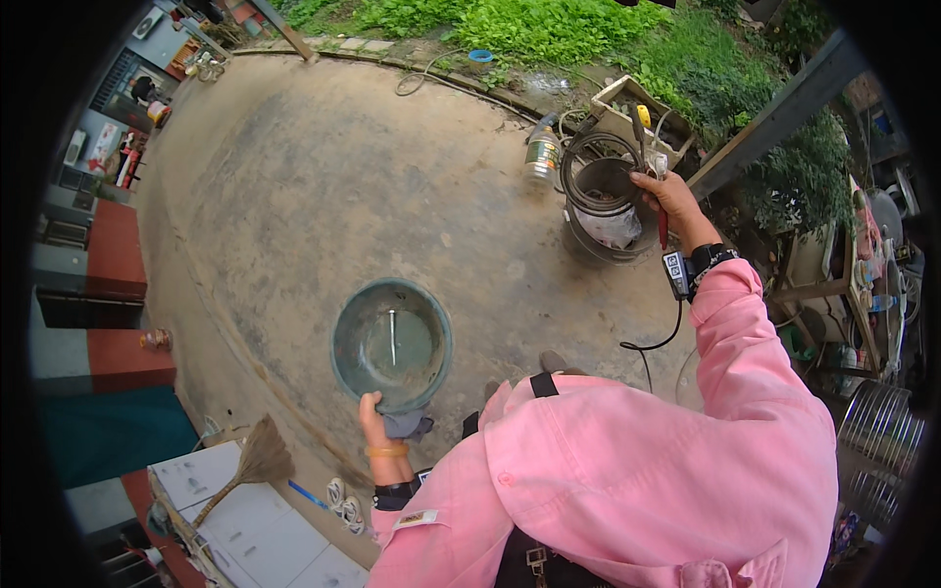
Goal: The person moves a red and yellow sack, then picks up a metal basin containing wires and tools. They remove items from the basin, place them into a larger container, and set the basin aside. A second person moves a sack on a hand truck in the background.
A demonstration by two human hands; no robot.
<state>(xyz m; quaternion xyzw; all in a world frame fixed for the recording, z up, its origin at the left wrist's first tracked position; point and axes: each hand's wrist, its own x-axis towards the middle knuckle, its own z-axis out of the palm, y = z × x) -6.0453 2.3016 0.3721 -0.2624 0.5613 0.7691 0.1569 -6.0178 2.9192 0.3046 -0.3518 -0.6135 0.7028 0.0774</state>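
My left hand (373,425) grips the near rim of a round green plastic basin (340,345). A slim, shiny metal rod with a wider end (392,334) lies inside it. Grey cloth (406,425) bunches beside that hand, under the rim. My right hand (670,197) is closed around a coil of dark cable or hose (570,173), above a dark bucket (609,255). A red handle (663,229) sticks out below the same hand; the tool it belongs to is partly hidden. Inside the bucket shows a clear plastic bag (612,226).
A labelled plastic bottle (542,156) stands left of the bucket, with a pale crate (616,95) behind. A wooden post (772,110) slants at right. At lower left, a straw broom (261,454) lies on a white cabinet (250,529), near a pair of shoes (345,507).
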